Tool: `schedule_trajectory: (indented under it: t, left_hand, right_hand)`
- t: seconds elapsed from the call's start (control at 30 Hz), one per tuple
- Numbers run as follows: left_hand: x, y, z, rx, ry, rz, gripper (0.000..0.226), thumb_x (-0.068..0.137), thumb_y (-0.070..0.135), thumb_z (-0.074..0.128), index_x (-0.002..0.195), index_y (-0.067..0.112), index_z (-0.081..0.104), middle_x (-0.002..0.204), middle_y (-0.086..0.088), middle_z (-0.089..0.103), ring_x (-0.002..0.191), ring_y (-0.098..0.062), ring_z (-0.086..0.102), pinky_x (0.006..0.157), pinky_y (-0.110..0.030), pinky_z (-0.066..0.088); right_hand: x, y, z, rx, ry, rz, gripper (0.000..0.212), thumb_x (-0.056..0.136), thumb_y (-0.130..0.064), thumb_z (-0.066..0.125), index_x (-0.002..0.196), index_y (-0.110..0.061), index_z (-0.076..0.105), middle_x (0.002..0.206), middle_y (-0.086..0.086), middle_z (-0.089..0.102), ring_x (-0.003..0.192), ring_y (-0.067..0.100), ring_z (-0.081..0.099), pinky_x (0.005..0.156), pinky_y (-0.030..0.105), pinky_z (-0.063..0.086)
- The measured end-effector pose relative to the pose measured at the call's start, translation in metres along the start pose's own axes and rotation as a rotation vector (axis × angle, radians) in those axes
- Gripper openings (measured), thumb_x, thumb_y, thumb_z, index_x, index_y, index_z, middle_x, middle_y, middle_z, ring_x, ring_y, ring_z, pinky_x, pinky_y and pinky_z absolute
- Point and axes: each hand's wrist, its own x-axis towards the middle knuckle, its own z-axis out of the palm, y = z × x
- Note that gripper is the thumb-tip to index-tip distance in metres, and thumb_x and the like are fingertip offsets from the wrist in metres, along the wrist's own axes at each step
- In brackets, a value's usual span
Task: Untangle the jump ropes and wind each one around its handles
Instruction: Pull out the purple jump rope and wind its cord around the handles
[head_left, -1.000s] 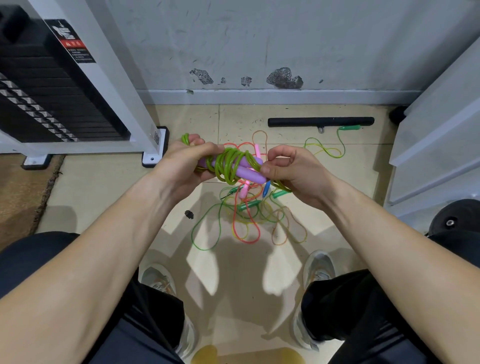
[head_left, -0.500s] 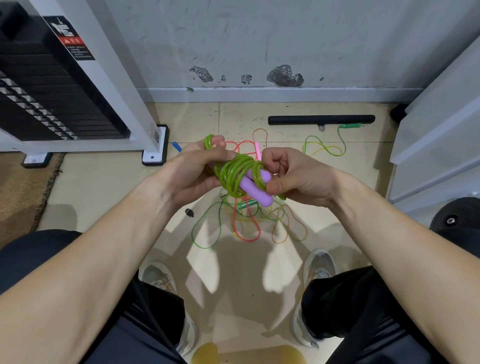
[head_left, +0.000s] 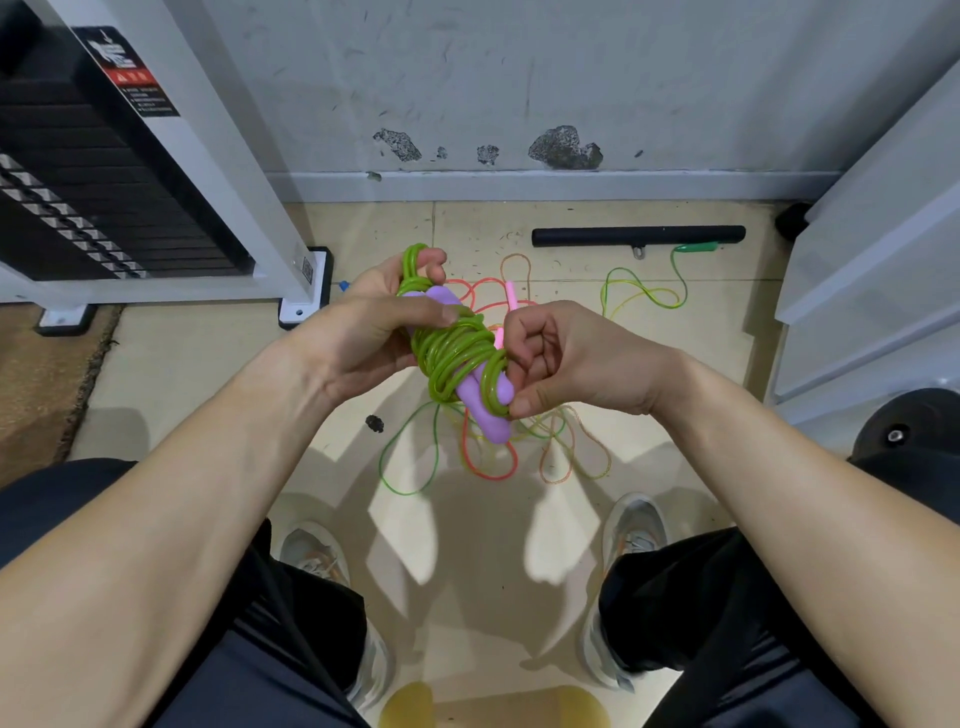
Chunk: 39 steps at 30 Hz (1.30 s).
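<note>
Green rope (head_left: 457, 358) is coiled in many turns around the purple handles (head_left: 485, 400), held mid-air at the centre of the frame, above the floor. Handles lie together as one bundle, tilted from upper left to lower right; the lower ends stick out below the coils.

Left hand (head_left: 363, 338) is closed around the upper end of the bundle, thumb pressed across the coils, with a loop of the green rope passing over its fingers at the top. Right hand (head_left: 566, 358) is curled shut, fingertips pinching the last turn of rope against the lower part of the handles.

Judgement: winding of this rope looks nearly complete; the step in hand is securing the tail. To do it well, keep the left thumb firm on the coils so they do not spring loose, pull the final turn snug, and tuck the end under a neighbouring turn, not over the handle tips, where it could slide off.

Below, on the tiled floor (head_left: 208, 384), the remaining tangle (head_left: 493, 452) of red, orange and thin green ropes lies between the person's shoes. A separate thin green rope (head_left: 644, 291) trails to the right, towards a black bar (head_left: 639, 236) near the wall. Weight stack frame (head_left: 171, 156) stands at upper left.
</note>
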Motion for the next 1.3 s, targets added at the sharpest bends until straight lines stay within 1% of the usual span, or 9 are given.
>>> schedule_trajectory:
  t: [0.2,0.37,0.57,0.67,0.8,0.9,1.1,1.2,1.3]
  left_hand:
    - [0.002,0.002,-0.003,-0.016,0.069,0.040,0.053,0.069,-0.004,0.068,0.110,0.024,0.052,0.088,0.012,0.054,0.086,-0.020,0.056,0.073,-0.034,0.047]
    - [0.003,0.000,-0.003,-0.006,0.145,0.075,0.052,0.067,-0.004,0.069,0.106,0.026,0.053,0.095,0.008,0.049,0.099,-0.026,0.050,0.066,-0.034,0.050]
    - [0.001,0.000,0.004,-0.085,0.202,0.098,0.057,0.068,-0.001,0.066,0.117,0.020,0.047,0.087,0.013,0.052,0.066,-0.008,0.060,0.059,-0.029,0.052]
    - [0.002,0.000,0.008,-0.074,0.227,0.125,0.059,0.069,0.002,0.067,0.121,0.019,0.044,0.086,0.014,0.051,0.063,-0.007,0.058,0.059,-0.029,0.052]
    - [0.001,-0.002,0.011,0.062,0.246,0.175,0.063,0.068,0.003,0.069,0.122,0.021,0.043,0.097,0.012,0.045,0.068,-0.007,0.055,0.056,-0.028,0.052]
    - [0.000,-0.005,0.014,0.070,0.258,0.182,0.064,0.068,0.004,0.070,0.123,0.022,0.042,0.097,0.012,0.044,0.072,-0.008,0.054,0.056,-0.027,0.051]
    - [-0.001,-0.005,0.013,0.072,0.218,0.166,0.062,0.068,0.003,0.070,0.121,0.022,0.044,0.099,0.010,0.044,0.077,-0.012,0.054,0.058,-0.028,0.052]
    - [0.000,0.002,0.010,0.069,0.165,0.158,0.061,0.068,0.001,0.069,0.121,0.022,0.046,0.099,0.010,0.046,0.075,-0.010,0.057,0.057,-0.028,0.051]
    - [0.000,0.010,0.005,0.097,0.060,0.140,0.061,0.068,-0.002,0.069,0.120,0.022,0.048,0.098,0.012,0.048,0.078,-0.011,0.055,0.059,-0.027,0.047]
  right_hand:
    - [0.000,-0.004,0.002,-0.132,0.171,-0.086,0.045,0.072,0.024,0.074,0.078,-0.010,0.045,0.078,0.012,0.067,0.070,0.024,0.062,0.066,0.026,0.056]
    - [0.001,0.001,0.010,-0.227,0.322,-0.148,0.046,0.070,0.016,0.081,0.076,-0.013,0.045,0.077,0.005,0.069,0.069,0.016,0.065,0.070,0.030,0.056]
    - [0.001,0.002,0.018,-0.088,0.487,-0.209,0.045,0.072,0.010,0.081,0.075,-0.011,0.042,0.077,0.005,0.072,0.064,0.023,0.063,0.061,0.037,0.055]
    - [0.003,0.003,0.016,-0.079,0.578,-0.226,0.042,0.071,0.003,0.082,0.073,-0.013,0.042,0.080,0.012,0.074,0.067,0.026,0.066,0.063,0.036,0.055]
    - [0.005,0.010,0.017,-0.176,0.641,-0.182,0.045,0.075,0.019,0.072,0.070,-0.013,0.042,0.076,0.008,0.073,0.064,0.017,0.068,0.062,0.028,0.055]
    - [0.005,0.013,0.018,-0.123,0.657,-0.175,0.044,0.075,0.020,0.071,0.070,-0.012,0.042,0.070,0.002,0.073,0.058,0.009,0.066,0.059,0.021,0.052]
    - [0.005,0.012,0.015,-0.088,0.637,-0.176,0.039,0.073,0.024,0.067,0.071,-0.009,0.045,0.066,-0.001,0.072,0.056,0.013,0.064,0.059,0.027,0.054]
    - [0.004,0.003,0.010,-0.176,0.540,-0.181,0.033,0.077,0.016,0.072,0.076,-0.009,0.050,0.072,-0.004,0.066,0.055,0.016,0.066,0.056,0.025,0.050]
    - [0.005,-0.001,0.007,-0.331,0.370,-0.136,0.022,0.082,0.003,0.076,0.078,-0.010,0.059,0.069,-0.007,0.062,0.051,0.008,0.062,0.054,0.020,0.046]
